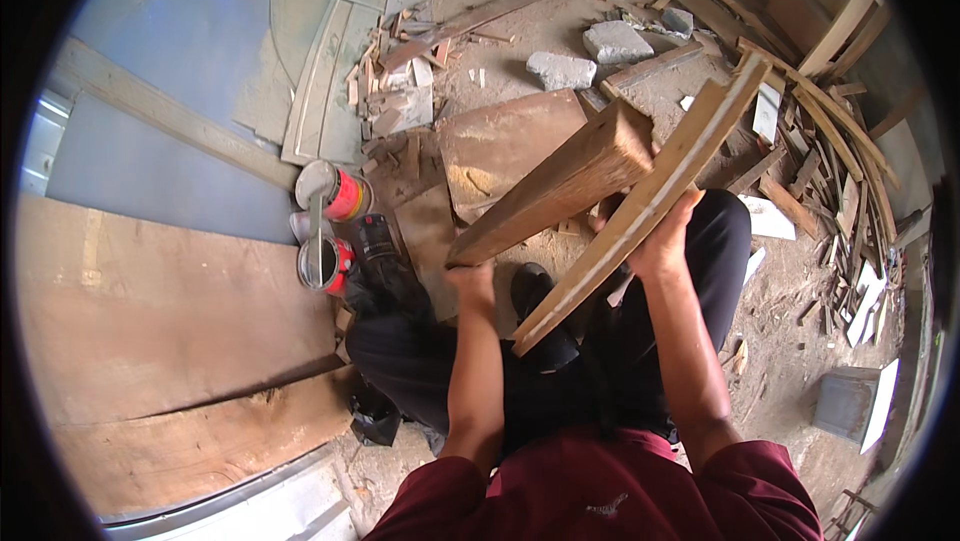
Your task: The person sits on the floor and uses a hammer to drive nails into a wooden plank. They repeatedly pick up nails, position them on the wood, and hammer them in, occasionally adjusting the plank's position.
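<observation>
A thick brown wooden block (560, 178) slants up from my left hand (472, 279), which is closed round its lower, near end; the fingers are mostly hidden under the wood. My right hand (662, 241) grips a long, pale wooden strip (645, 203) with a white line along its edge. That strip tilts from my knees up to the far right, and the block's upper end is close beside it. Some right fingers are behind the strip, so I cannot tell whether they touch the block too. Both pieces are held above the floor, over my shoes.
Paint cans (340, 193) stand to the left beside a black plastic bag (385, 281). Flat boards (510, 146) lie ahead, with grey stone chunks (560, 71) beyond. Scrap wood (850, 191) is heaped on the right, near a grey box (850, 406). A large panel (170, 311) is at left.
</observation>
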`<control>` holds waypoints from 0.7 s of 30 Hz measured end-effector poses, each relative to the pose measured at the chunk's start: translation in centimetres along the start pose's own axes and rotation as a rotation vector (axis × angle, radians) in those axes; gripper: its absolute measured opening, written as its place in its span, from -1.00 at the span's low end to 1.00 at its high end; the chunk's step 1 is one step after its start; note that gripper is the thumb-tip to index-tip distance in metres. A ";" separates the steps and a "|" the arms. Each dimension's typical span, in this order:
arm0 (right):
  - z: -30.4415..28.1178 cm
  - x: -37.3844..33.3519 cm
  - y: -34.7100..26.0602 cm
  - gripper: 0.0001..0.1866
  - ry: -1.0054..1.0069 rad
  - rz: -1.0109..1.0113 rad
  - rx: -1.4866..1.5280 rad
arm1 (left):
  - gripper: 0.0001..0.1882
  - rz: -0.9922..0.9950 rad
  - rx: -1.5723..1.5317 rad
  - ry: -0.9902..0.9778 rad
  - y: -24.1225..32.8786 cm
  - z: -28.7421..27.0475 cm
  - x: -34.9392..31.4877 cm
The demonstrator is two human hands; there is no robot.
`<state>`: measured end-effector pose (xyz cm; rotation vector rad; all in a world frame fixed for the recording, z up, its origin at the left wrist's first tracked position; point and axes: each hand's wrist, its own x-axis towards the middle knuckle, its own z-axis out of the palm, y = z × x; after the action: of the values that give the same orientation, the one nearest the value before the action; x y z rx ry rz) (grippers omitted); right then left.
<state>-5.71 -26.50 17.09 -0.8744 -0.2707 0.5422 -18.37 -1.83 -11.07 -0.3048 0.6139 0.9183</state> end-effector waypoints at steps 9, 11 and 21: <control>0.4 0.7 -3.4 0.40 -0.170 -0.089 -0.218 | -0.41 -0.034 0.131 -0.107 -8.2 2.0 -5.3; 1.1 1.2 -2.8 0.28 -0.183 -0.108 -0.220 | -0.50 -0.067 0.085 -0.108 -8.7 0.1 -3.7; -1.0 2.2 2.1 0.11 -0.304 -0.096 -0.446 | -0.56 -0.090 0.160 0.060 -8.5 -0.9 -4.3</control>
<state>-4.14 -24.85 14.87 -1.2027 -0.7272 0.5325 -13.74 -9.98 -9.18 -0.2151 0.7190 0.7707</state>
